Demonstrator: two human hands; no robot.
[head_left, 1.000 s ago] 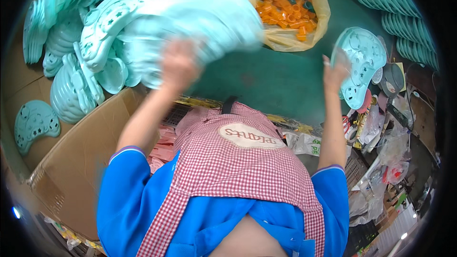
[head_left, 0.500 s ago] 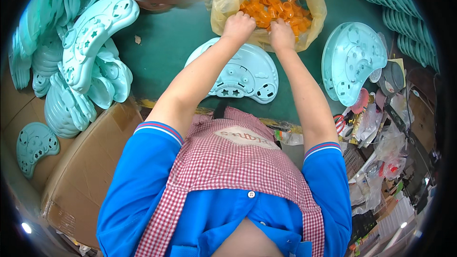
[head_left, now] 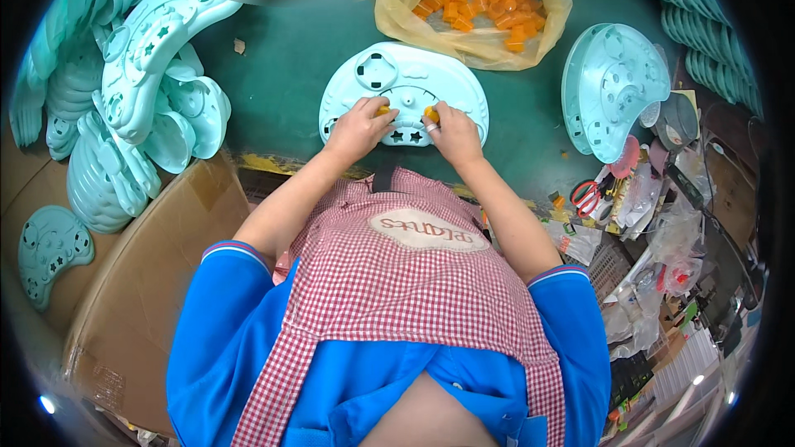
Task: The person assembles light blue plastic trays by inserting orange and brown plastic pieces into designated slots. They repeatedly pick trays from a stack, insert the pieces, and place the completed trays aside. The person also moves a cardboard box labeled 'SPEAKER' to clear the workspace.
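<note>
A pale turquoise plastic panel [head_left: 403, 83] with round and star-shaped holes lies flat on the green table [head_left: 281, 66] in front of me. My left hand [head_left: 358, 127] rests on its near left part, pinching a small orange plastic piece [head_left: 382, 110]. On the panel's near right part my right hand [head_left: 453, 134] holds another orange piece [head_left: 431, 113]. Both pieces touch the panel's surface.
A yellow bag of orange pieces [head_left: 480, 0] sits just beyond the panel. Stacks of turquoise panels [head_left: 132, 108] fill the left, with more standing at the right [head_left: 617, 87]. A cardboard box [head_left: 124, 281] is at lower left. Red scissors [head_left: 586, 194] and clutter lie right.
Both hands came back from the bag of orange pieces to the near side of the panel, each now with an orange piece. The panel sits square in front of me.
</note>
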